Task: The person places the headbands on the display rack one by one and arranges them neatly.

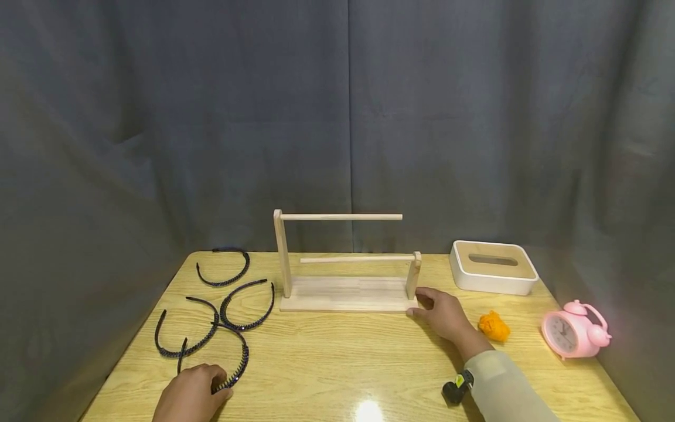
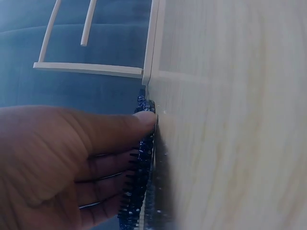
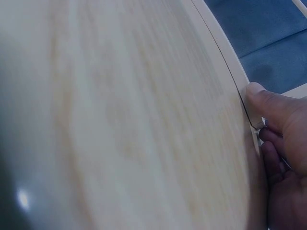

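Note:
My left hand [image 1: 192,394] is low at the left, pinching a dark, toothed headband [image 1: 245,356] between thumb and fingers. In the left wrist view that headband [image 2: 138,177] is close to the tabletop, its teeth towards the fingers. My right hand [image 1: 445,315] grips the right front corner of a wooden rack [image 1: 348,302]. The thumb lies on the base's front edge, as the right wrist view shows, and the fingers are behind its end. The rack has a tall left post with an upper bar and a short right post with a lower bar.
More dark headbands lie left of the rack, including one at the back [image 1: 246,266], one in the middle [image 1: 225,313] and one at the left [image 1: 158,340]. To the right are a white tissue box [image 1: 493,283], an orange crumpled bundle [image 1: 494,326] and a pink alarm clock [image 1: 575,334].

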`<state>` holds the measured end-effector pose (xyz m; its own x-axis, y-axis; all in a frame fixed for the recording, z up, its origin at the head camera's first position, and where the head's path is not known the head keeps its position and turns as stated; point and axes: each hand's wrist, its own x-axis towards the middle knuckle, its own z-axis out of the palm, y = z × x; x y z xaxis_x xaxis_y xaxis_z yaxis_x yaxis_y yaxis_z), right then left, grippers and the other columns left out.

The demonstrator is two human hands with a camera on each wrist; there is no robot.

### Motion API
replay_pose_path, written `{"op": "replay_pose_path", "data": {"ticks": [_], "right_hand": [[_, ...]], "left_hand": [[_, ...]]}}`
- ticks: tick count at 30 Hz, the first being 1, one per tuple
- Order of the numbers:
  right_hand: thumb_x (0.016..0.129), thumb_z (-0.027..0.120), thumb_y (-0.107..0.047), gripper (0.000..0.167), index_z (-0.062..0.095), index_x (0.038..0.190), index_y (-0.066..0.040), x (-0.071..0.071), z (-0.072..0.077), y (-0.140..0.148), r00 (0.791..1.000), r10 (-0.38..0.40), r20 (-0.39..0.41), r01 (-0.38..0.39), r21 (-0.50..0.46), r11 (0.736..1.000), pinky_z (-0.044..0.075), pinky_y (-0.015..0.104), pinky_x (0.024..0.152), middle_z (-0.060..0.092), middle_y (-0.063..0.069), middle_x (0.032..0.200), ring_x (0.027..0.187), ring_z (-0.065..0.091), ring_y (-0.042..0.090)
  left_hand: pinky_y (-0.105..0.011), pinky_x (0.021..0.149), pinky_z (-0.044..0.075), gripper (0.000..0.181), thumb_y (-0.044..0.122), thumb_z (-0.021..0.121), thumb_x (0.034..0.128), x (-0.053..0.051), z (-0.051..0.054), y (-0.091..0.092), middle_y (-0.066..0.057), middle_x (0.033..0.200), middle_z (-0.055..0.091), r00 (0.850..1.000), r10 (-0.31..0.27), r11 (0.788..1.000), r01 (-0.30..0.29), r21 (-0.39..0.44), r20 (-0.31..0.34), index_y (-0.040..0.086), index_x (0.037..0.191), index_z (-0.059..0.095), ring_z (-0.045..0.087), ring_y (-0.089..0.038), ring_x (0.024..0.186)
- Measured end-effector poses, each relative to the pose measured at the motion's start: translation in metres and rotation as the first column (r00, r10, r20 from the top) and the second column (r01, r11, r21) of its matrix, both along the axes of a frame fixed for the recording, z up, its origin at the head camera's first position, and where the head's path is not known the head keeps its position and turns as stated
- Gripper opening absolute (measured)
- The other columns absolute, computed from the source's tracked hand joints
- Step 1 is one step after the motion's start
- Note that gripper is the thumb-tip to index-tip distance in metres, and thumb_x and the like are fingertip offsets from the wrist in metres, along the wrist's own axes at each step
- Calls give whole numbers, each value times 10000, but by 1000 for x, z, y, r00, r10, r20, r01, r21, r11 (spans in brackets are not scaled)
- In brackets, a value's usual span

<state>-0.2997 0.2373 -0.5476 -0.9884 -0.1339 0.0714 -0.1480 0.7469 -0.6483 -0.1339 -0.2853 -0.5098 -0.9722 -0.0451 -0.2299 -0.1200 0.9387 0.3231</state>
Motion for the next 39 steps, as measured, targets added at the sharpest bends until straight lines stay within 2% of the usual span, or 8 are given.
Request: {"op": "replay_pose_path", "data": {"ticks": [12, 19, 24, 27, 29, 31, 35, 39], "right_hand": [[959, 871, -348, 604, 689, 1469, -81, 2, -2, 1, 1000, 4, -9, -4, 0, 1000, 490, 633, 1196, 693, 200, 1472, 1425, 597, 472], [956, 873, -355, 605, 692, 1472, -95, 2, -2, 1, 1000, 5, -6, -5, 1, 1000, 467, 648, 1213, 680, 200, 1492, 1446, 576, 481], [958, 871, -358, 611, 687, 1476, -91, 2, -1, 1, 1000, 5, -6, -5, -1, 1000, 461, 653, 1217, 674, 206, 1498, 1450, 569, 487], [954, 874, -366, 618, 688, 1475, -90, 2, -1, 1, 1000, 5, -8, -5, -3, 1000, 466, 649, 1214, 673, 208, 1498, 1447, 572, 487], [953, 874, -375, 625, 687, 1475, -86, 2, -1, 1, 1000, 10, -10, -10, 2, 1000, 473, 649, 1207, 672, 213, 1498, 1441, 576, 490], [948, 879, -375, 632, 686, 1477, -86, 1, 0, 1, 1000, 8, -7, -8, 3, 1000, 472, 649, 1209, 668, 215, 1502, 1443, 575, 491], [948, 878, -377, 639, 681, 1484, -91, 0, 0, 2, 1000, 8, 1, -8, 7, 1000, 462, 654, 1216, 658, 220, 1514, 1452, 564, 495], [943, 878, -399, 638, 692, 1468, -88, 0, 0, 3, 1000, 14, 0, -14, 5, 1000, 474, 656, 1201, 665, 234, 1498, 1436, 574, 504]], "left_hand": [[-403, 701, 614, 150, 219, 933, 868, -1, -8, -3, 83, 860, 745, 997, 59, 993, -53, 109, -49, 164, 970, 838, 678, -106, 775], [-340, 692, 576, 139, 184, 931, 869, -1, -13, -5, 85, 866, 717, 994, 19, 991, -4, 136, -105, 154, 957, 828, 640, -88, 779], [-300, 693, 572, 145, 154, 932, 858, 1, -7, 2, 97, 866, 698, 989, 13, 990, 8, 143, -147, 168, 957, 827, 622, -62, 775], [-263, 688, 567, 149, 151, 935, 852, 3, -1, 7, 118, 859, 693, 982, -25, 987, 54, 153, -187, 192, 942, 824, 611, -22, 763], [-240, 675, 559, 145, 156, 931, 859, 3, 3, 12, 131, 857, 691, 970, -100, 977, 138, 165, -223, 209, 930, 816, 600, 15, 758], [-229, 665, 555, 133, 161, 922, 874, 1, 6, 18, 144, 865, 695, 944, -204, 949, 255, 183, -259, 217, 926, 813, 594, 43, 761], [-235, 680, 562, 93, 184, 895, 915, -7, 11, 40, 145, 918, 726, 875, -398, 851, 465, 244, -276, 232, 962, 831, 615, 53, 815], [-238, 761, 596, 84, 171, 875, 942, -16, 14, 74, 153, 968, 754, 820, -504, 774, 568, 279, -270, 244, 970, 845, 653, 46, 893]]}}
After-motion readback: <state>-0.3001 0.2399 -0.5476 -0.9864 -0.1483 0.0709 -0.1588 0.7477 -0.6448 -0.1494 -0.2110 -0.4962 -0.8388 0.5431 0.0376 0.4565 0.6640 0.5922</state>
